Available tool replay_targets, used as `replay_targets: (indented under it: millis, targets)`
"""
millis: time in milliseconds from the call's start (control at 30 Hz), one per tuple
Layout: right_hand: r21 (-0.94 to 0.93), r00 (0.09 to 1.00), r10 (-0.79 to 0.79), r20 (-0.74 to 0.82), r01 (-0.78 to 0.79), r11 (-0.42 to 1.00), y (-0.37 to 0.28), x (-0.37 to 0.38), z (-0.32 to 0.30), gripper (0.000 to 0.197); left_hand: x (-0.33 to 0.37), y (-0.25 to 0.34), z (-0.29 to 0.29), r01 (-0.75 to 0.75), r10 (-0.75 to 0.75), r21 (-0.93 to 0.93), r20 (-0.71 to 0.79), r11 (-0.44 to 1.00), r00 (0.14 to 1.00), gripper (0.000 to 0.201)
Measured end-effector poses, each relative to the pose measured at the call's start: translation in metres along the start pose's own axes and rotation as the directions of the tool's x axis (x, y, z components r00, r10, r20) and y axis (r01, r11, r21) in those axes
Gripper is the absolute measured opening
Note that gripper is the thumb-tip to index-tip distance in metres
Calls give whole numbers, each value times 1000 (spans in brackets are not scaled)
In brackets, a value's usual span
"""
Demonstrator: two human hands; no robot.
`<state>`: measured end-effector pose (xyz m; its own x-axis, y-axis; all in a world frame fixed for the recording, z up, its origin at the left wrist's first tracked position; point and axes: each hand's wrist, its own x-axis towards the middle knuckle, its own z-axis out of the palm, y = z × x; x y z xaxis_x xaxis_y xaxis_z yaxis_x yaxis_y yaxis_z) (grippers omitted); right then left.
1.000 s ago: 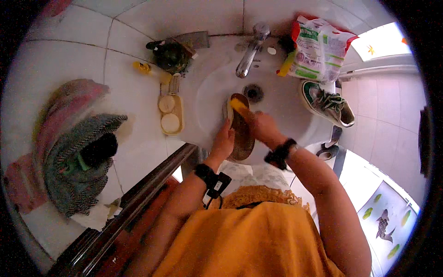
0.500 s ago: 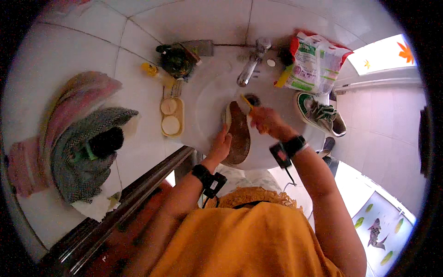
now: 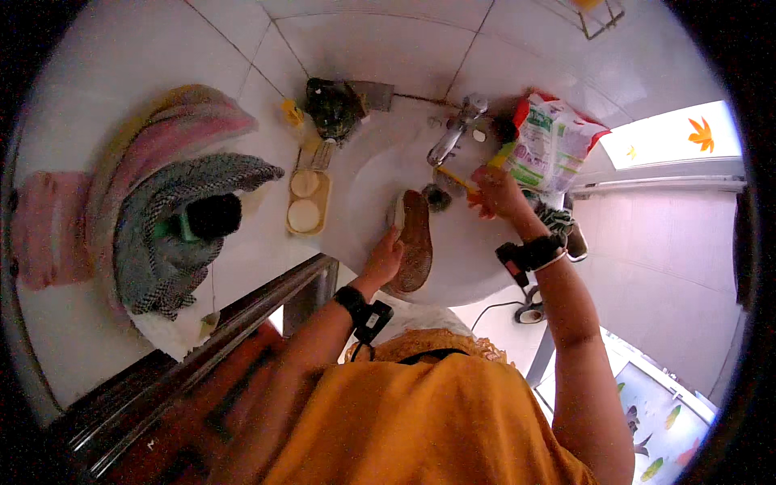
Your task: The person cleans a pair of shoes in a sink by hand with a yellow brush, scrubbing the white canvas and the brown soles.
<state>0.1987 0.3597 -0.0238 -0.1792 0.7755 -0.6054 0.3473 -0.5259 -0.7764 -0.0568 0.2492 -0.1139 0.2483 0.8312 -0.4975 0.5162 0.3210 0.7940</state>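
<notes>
On my feed, both hands are over the basin. The left hand (image 3: 384,259) is closed along the left edge of a shoe with a textured brown sole and pale sidewall (image 3: 416,246) — sole up, tilted over the near part of the rounded white ceramic sink (image 3: 485,263). The right hand (image 3: 499,192) is curled round a slim yellow stick-like tool (image 3: 455,179); I see its tip clear of the sole, near the chrome faucet (image 3: 449,145). I cannot make out the tool's working end.

The dark round drain (image 3: 437,198) lies just beyond the shoe. Partly behind the right wrist is a dark green-and-white laced shoe (image 3: 558,217), with a white plastic bag with red edges (image 3: 554,144) above it. On the sink's left side I have a cream oblong soap dish (image 3: 323,202) holding two round pale pieces — farther left, a black-bristled brush (image 3: 214,216) lies on a grey checked cloth (image 3: 153,267).
</notes>
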Motion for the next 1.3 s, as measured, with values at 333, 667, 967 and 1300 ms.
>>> replay_targets:
  millis: [333,667,967,1300]
  targets:
    - [-944,828,-550,106,257,205,-104,56,-48,26,5,-20,12,-88,94,82,-70,993,993,49]
    - [-980,783,-589,201,167,-112,-92,89,-54,18,19,-39,17,30,-35,-149,-33,988,999,56]
    - [-807,813,-486,-320,35,590,-51,6,-4,44,2,-11,-1,110,-95,-290,63,951,993,61]
    - [-585,919,-393,-27,304,752,70,-102,93,31,17,5,22,40,-77,-570,-42,821,996,63]
